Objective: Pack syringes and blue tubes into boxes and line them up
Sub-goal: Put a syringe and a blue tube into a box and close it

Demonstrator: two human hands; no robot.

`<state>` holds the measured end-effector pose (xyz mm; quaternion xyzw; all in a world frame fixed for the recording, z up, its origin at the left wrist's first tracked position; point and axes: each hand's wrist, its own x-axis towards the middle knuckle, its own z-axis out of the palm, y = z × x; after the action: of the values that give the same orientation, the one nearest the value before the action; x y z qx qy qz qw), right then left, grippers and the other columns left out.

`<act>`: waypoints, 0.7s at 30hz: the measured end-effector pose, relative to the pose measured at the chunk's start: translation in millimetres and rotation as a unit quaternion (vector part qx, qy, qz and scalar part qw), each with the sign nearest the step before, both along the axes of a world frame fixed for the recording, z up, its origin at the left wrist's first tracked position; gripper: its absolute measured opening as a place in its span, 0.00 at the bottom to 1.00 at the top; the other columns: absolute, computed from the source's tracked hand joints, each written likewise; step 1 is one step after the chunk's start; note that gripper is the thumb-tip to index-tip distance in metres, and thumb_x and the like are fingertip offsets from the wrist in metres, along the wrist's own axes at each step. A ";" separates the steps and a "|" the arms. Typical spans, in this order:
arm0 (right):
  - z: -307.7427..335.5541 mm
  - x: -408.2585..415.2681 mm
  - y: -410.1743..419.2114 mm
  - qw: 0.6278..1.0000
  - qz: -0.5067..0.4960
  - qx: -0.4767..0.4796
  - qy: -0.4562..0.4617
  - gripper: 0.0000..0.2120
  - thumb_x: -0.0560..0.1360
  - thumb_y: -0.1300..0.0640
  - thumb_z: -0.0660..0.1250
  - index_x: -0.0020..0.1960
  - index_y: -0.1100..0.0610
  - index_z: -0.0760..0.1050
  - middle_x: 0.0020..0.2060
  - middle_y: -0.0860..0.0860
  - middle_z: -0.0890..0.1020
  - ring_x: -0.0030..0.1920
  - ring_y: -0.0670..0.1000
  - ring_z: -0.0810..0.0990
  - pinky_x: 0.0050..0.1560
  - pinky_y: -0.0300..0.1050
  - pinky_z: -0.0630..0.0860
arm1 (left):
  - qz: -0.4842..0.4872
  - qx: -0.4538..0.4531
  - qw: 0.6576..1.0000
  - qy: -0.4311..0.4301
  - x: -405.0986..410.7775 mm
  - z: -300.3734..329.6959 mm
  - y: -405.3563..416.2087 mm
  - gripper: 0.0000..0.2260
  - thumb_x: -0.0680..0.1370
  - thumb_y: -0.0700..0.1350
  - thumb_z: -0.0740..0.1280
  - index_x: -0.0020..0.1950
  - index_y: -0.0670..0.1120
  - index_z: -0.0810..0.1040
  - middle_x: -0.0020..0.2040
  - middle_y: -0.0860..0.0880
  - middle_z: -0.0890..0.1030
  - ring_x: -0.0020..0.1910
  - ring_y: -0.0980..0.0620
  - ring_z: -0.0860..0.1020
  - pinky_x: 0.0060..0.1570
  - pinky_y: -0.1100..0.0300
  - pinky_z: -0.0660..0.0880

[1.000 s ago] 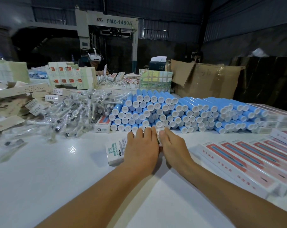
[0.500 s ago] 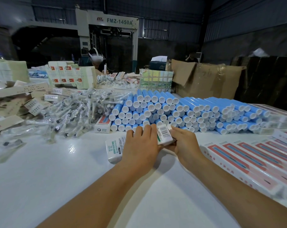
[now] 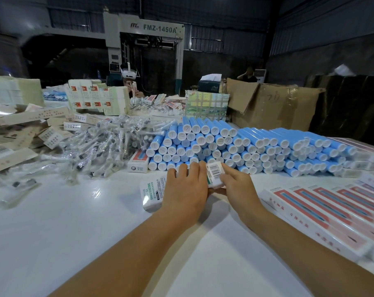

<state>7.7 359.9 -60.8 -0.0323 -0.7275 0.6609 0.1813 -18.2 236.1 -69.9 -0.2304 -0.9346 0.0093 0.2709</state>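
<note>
A long white box with green print (image 3: 152, 192) lies across the white table (image 3: 74, 232) in front of me. My left hand (image 3: 186, 194) lies over its middle with the fingers curled over the far edge. My right hand (image 3: 237, 189) pinches the right end, which is tipped up and shows a barcode label (image 3: 214, 173). Just behind my hands is a wide stack of blue tubes with white caps (image 3: 224, 146). Left of the stack lies a heap of syringes in clear wrappers (image 3: 100, 146).
A row of packed red-and-white boxes (image 3: 331, 211) lies side by side at the right. One such box (image 3: 137, 160) sits between syringes and tubes. Flat unfolded cartons (image 3: 21, 133) pile up at left. A cardboard carton (image 3: 278, 103) and another person (image 3: 130, 82) are behind.
Both hands lay flat over the box a second ago. The right end has since been lifted and turned, so the barcode face shows between my hands.
</note>
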 end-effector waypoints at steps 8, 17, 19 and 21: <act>-2.8 1.8 1.5 0.985 -0.124 0.104 0.060 0.04 0.74 0.65 0.68 0.46 0.57 0.78 0.45 0.54 0.81 0.45 0.50 0.80 0.45 0.41 0.77 | 0.015 0.010 1.000 -0.008 -2.5 -0.5 1.6 0.30 0.80 0.60 0.52 0.74 0.42 0.50 0.67 0.45 0.65 0.62 0.44 0.66 0.59 0.49 0.62; -0.9 4.0 2.4 0.983 -0.120 0.101 0.092 0.10 0.74 0.66 0.68 0.40 0.52 0.77 0.41 0.53 0.81 0.39 0.46 0.78 0.36 0.32 0.73 | 0.015 -0.006 1.000 -0.006 2.7 2.4 0.8 0.30 0.81 0.59 0.52 0.74 0.41 0.49 0.67 0.45 0.65 0.60 0.44 0.66 0.58 0.49 0.62; 0.9 2.0 4.3 0.993 -0.095 0.035 0.060 0.06 0.75 0.63 0.68 0.42 0.53 0.79 0.39 0.51 0.82 0.38 0.47 0.79 0.36 0.36 0.73 | 0.006 -0.010 1.000 -0.005 4.8 4.2 2.1 0.30 0.81 0.59 0.51 0.74 0.41 0.51 0.66 0.45 0.66 0.60 0.44 0.67 0.57 0.49 0.63; 2.1 1.2 5.3 0.996 -0.079 -0.010 0.039 0.05 0.75 0.62 0.68 0.42 0.54 0.80 0.35 0.49 0.83 0.36 0.46 0.80 0.35 0.36 0.73 | -0.008 -0.027 1.000 0.002 8.8 5.6 5.0 0.30 0.81 0.60 0.51 0.74 0.41 0.52 0.66 0.45 0.66 0.60 0.44 0.67 0.56 0.49 0.63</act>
<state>9.0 365.2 -58.7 -0.0654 -0.7083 0.6526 0.2612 -9.4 241.1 -64.2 -0.2449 -0.9317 0.0332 0.2661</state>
